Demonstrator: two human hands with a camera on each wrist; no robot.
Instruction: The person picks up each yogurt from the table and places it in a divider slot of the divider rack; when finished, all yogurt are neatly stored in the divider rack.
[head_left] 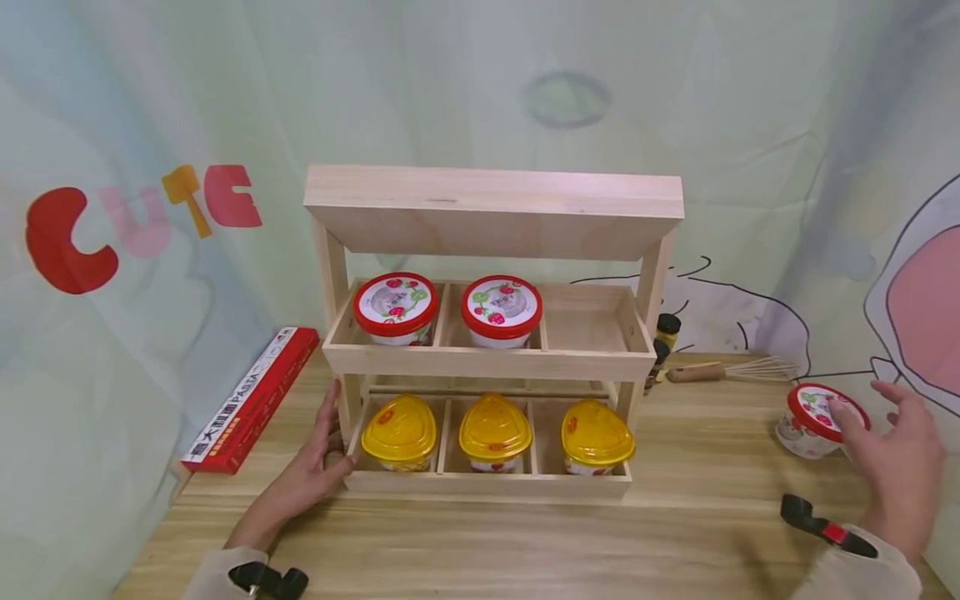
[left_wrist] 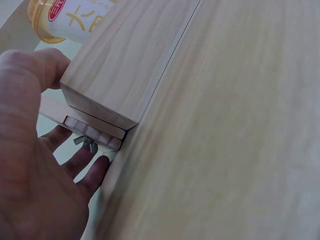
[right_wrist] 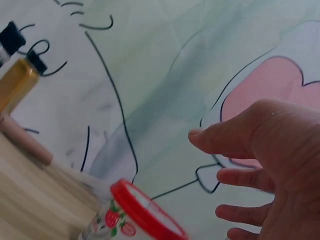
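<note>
A two-tier wooden rack (head_left: 487,363) stands mid-table. Its lower left corner is gripped by my left hand (head_left: 307,467), with the thumb near the front and the fingers by the side; a wing nut (left_wrist: 86,143) shows beside them in the left wrist view. Two red-lidded tubs (head_left: 501,310) occupy the upper tier's left and middle compartments, the right one bare. Three yellow-lidded tubs (head_left: 495,429) fill the lower tier. At far right, my right hand (head_left: 900,458) is spread beside another red-lidded tub (head_left: 806,429), apart from it in the right wrist view (right_wrist: 135,215).
A red pasta box (head_left: 251,400) lies left of the rack. Behind its right side are a whisk (head_left: 701,372) with a wooden handle and a small dark-capped bottle (head_left: 667,329). A printed curtain (head_left: 465,100) hangs behind the table (head_left: 525,542).
</note>
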